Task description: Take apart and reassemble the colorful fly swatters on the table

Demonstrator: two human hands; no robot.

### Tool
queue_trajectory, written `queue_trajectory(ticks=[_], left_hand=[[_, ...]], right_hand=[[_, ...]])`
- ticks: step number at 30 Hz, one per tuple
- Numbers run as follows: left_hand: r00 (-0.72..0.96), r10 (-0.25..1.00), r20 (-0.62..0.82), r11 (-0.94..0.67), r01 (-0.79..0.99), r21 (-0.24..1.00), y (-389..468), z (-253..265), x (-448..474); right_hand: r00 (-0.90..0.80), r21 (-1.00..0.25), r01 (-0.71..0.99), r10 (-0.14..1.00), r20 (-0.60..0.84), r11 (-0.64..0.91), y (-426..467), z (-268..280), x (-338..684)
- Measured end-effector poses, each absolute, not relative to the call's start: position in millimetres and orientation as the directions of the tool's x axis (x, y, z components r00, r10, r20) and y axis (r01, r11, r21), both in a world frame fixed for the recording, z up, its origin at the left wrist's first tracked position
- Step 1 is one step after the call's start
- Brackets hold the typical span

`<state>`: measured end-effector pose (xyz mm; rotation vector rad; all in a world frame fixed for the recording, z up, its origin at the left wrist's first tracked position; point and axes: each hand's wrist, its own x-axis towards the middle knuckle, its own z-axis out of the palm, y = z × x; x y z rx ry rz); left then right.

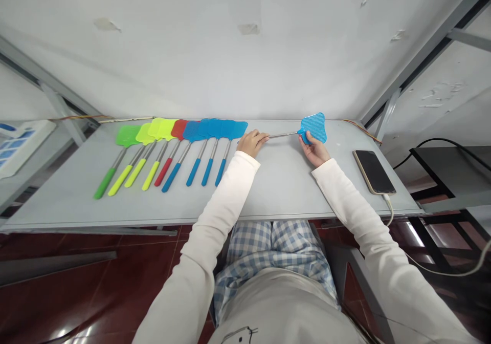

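A blue fly swatter (313, 127) with a thin metal shaft is held sideways above the grey table. My left hand (252, 143) is closed round its handle end, and the handle is mostly hidden in the fingers. At the other end, my right hand (315, 149) grips the base of the mesh head, thumb in front. Left of my hands, more swatters lie in a row with heads toward the wall: a green one (104, 183), several yellow ones (151, 175), a red one (163, 171) and several blue ones (207, 171). Their heads partly overlap.
On the table's right side lies a phone (374, 172) with a white charging cable (390, 208) plugged in. The grey table (284, 195) backs onto a white wall with tape scraps. Metal frame posts (387, 113) rise at both ends. A white-and-blue object (23, 147) rests at far left.
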<state>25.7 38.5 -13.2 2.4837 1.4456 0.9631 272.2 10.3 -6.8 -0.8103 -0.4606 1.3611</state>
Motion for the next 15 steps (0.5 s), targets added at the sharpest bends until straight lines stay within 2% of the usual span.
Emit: queue_trajectory(ticks=[5, 10, 15], left_hand=[[0.355, 0.814, 0.46, -0.542, 0.749, 0.381, 38, -12, 26], [0.373, 0.849, 0.375, -0.502, 0.793, 0.346, 34, -5, 27], [0.309, 0.903, 0.299, -0.405, 0.844, 0.35, 23, 3, 33]], right_hand=[[0.181, -0.732, -0.681, 0.968, -0.175, -0.004, 11, -6, 272], [0.182, -0.743, -0.669, 0.968, -0.172, -0.007, 9, -6, 271], [0.202, -0.787, -0.615, 0.976, -0.086, 0.058, 6, -8, 269]])
